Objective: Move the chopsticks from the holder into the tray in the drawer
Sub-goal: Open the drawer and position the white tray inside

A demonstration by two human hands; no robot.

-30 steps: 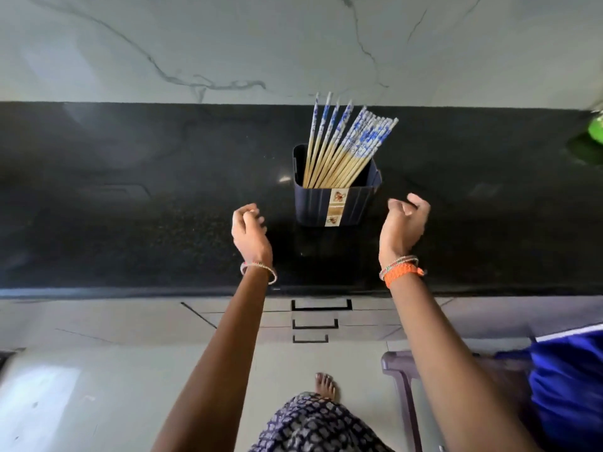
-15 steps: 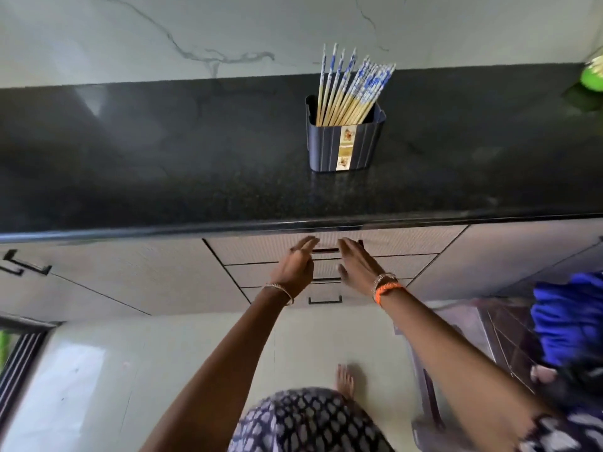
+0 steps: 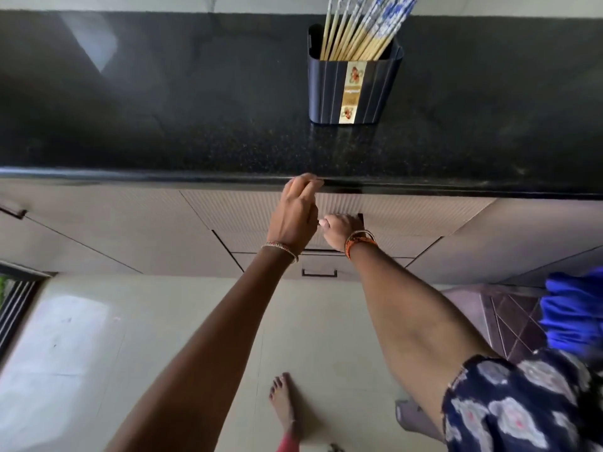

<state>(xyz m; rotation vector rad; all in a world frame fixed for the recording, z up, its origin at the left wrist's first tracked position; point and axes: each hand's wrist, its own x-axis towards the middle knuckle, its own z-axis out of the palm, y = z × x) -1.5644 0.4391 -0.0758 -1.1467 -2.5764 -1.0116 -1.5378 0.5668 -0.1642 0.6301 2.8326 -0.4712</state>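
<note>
A bundle of wooden chopsticks [image 3: 355, 31] with blue-and-white tops stands in a dark blue holder [image 3: 329, 89] on the black counter [image 3: 163, 125]. Below the counter edge the top drawer [image 3: 414, 213] is closed, so the tray inside is hidden. My right hand [image 3: 341, 228] is curled around the drawer's black handle. My left hand [image 3: 297, 213] hovers beside it, in front of the drawer, with its fingers loosely bent up toward the counter edge and nothing in it.
A lower drawer with a black handle [image 3: 319, 274] sits beneath. On the right, a brown chair [image 3: 509, 318] carries a blue cloth [image 3: 574, 308]. My bare foot [image 3: 282, 399] stands on the pale floor.
Both hands dropped from beside the holder to the drawer fronts. My right hand closed on the top drawer handle and my left hand rose toward the counter edge. The view tilted down.
</note>
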